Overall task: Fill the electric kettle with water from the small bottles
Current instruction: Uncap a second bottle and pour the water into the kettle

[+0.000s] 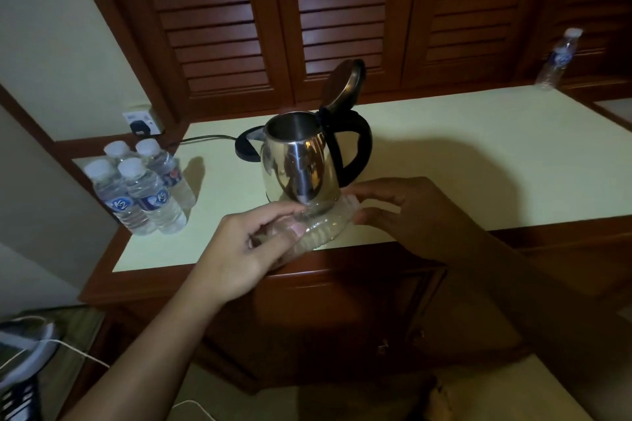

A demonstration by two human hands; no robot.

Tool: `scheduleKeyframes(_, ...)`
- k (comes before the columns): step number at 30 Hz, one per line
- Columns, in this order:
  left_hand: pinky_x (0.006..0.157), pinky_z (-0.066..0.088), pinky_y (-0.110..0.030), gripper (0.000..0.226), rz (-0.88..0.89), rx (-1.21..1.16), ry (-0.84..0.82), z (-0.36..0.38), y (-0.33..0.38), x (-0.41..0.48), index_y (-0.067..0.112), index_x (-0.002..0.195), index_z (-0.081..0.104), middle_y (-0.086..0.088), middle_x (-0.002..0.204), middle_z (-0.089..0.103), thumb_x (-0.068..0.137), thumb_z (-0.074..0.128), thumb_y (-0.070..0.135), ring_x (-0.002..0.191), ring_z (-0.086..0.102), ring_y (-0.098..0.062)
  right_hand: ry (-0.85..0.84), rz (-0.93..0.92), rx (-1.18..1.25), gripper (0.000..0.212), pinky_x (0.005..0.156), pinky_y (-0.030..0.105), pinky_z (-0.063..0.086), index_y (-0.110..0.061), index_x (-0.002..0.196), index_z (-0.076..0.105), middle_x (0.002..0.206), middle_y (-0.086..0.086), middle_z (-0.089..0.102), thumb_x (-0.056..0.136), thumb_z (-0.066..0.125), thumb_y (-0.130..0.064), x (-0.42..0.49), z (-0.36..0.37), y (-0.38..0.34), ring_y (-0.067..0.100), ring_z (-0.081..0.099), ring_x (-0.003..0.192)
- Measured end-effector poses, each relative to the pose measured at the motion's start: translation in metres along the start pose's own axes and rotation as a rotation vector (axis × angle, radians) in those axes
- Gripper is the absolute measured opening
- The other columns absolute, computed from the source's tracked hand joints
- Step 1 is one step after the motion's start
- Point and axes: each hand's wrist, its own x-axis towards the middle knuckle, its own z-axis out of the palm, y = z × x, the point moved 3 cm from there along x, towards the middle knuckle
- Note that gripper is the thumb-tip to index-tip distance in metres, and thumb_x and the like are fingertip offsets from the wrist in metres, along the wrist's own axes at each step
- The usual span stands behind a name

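Left hand [253, 249] grips the bottle [323, 225] at its base end. The thumb is on the near side and the fingers curl round the far side, clamped on the ribbed wall.

Right hand [403, 212], in shadow, pinches the bottle's neck end, with fingertips above and thumb below, closed on it. Cannot tell whether a cap is on.

The bottle lies on its side, spanning the gap between the two sets of fingertips. Water level not readable.

Kettle [301, 164] stands on the counter [478, 154] just beyond the fingertips, directly behind the bottle. Its lid [342, 85] is tipped up and the mouth is open.

Base [244, 147] sits beyond the left fingers, behind the kettle.

Four bottles [140, 188], capped and upright, stand well left of the left fingers.

Far bottle [559, 58] stands at the back, well right of the right fingers.
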Motion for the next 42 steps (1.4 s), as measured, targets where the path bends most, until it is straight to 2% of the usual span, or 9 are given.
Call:
scheduleKeyframes(3,0.049,0.046,-0.026,0.017,-0.1,-0.274,-0.06,0.011,0.004,0.002,0.022,0.108,0.08,-0.019,0.074,0.071,0.097,0.073,0.032,0.053,0.062,-0.027,0.058,-0.02,0.122,0.036,0.096,0.01,0.046,-0.033,0.122,0.07,0.117,-0.023,0.071,0.086,0.071,-0.031,-0.008,-0.003,-0.001,-0.007,0.064,0.111)
scheduleKeyframes(8,0.052,0.036,-0.034,0.039,-0.251,-0.626,-0.132,0.029,-0.003,0.013,0.008,0.1,0.08,-0.031,0.064,0.064,0.078,0.08,0.041,0.043,0.054,-0.024,0.11,-0.024,0.253,0.032,0.099,0.025,0.052,-0.021,0.121,0.072,0.115,-0.015,0.074,0.089,0.071,-0.019,-0.022,-0.013,0.0,0.003,0.068,0.111)
scheduleKeyframes(14,0.037,0.039,-0.025,0.057,-0.385,-0.942,-0.355,0.059,0.005,0.035,-0.005,0.095,0.073,-0.046,0.096,0.059,0.062,0.098,0.035,0.041,0.06,-0.029,0.097,0.006,0.303,0.032,0.094,0.024,0.055,-0.015,0.121,0.072,0.118,-0.012,0.074,0.09,0.069,-0.008,-0.039,-0.031,0.008,0.005,0.066,0.115)
scheduleKeyframes(19,0.036,0.035,-0.019,0.056,-0.641,-1.068,-0.754,0.092,0.012,0.06,-0.004,0.106,0.074,-0.029,0.083,0.068,0.07,0.094,0.035,0.039,0.062,-0.02,0.178,-0.127,-0.147,0.025,0.071,0.001,0.043,-0.018,0.111,0.075,0.104,-0.016,0.075,0.095,0.062,-0.031,-0.044,-0.064,0.022,-0.013,0.065,0.094)
scheduleKeyframes(22,0.034,0.041,-0.018,0.055,-0.707,-1.119,-0.863,0.128,0.021,0.086,-0.007,0.116,0.064,-0.025,0.082,0.069,0.084,0.084,0.034,0.036,0.059,-0.017,0.263,-0.284,-0.351,0.046,0.062,0.022,0.044,-0.009,0.076,0.066,0.074,0.0,0.065,0.103,0.045,-0.04,-0.032,-0.089,0.043,0.012,0.061,0.07)
scheduleKeyframes(29,0.045,0.039,-0.024,0.016,-0.074,-0.335,-0.204,0.207,0.068,0.184,0.013,0.101,0.08,-0.004,0.068,0.072,0.099,0.07,0.026,0.044,0.057,-0.014,0.298,0.415,-0.076,0.064,0.06,0.03,0.041,-0.013,0.052,0.056,0.043,0.002,0.049,0.099,0.045,-0.055,0.006,-0.181,0.141,0.013,0.05,0.043)
scheduleKeyframes(32,0.061,0.049,-0.023,0.038,0.299,0.167,0.068,0.244,0.091,0.216,0.024,0.119,0.074,0.009,0.078,0.071,0.098,0.057,0.05,0.064,0.063,-0.006,0.316,0.539,-0.101,0.065,0.064,0.031,0.046,-0.018,0.052,0.059,0.042,-0.008,0.051,0.094,0.044,-0.066,0.028,-0.232,0.172,0.009,0.053,0.047)
scheduleKeyframes(38,0.086,0.049,-0.007,0.056,0.076,0.139,-0.071,0.321,0.109,0.304,0.036,0.142,0.059,0.024,0.114,0.059,0.09,0.077,0.048,0.101,0.059,0.015,0.342,0.295,-0.16,0.053,0.059,0.013,0.045,-0.027,0.081,0.071,0.069,-0.015,0.069,0.085,0.047,-0.074,0.06,-0.325,0.22,0.001,0.064,0.062)
scheduleKeyframes(42,0.09,0.058,-0.024,0.051,-0.013,0.01,-0.034,0.365,0.112,0.369,0.032,0.134,0.065,0.011,0.124,0.064,0.087,0.082,0.044,0.109,0.065,-0.002,0.324,0.246,0.071,0.032,0.087,0.026,0.052,-0.044,0.108,0.072,0.103,-0.026,0.072,0.096,0.049,-0.061,0.076,-0.357,0.275,-0.001,0.068,0.095)
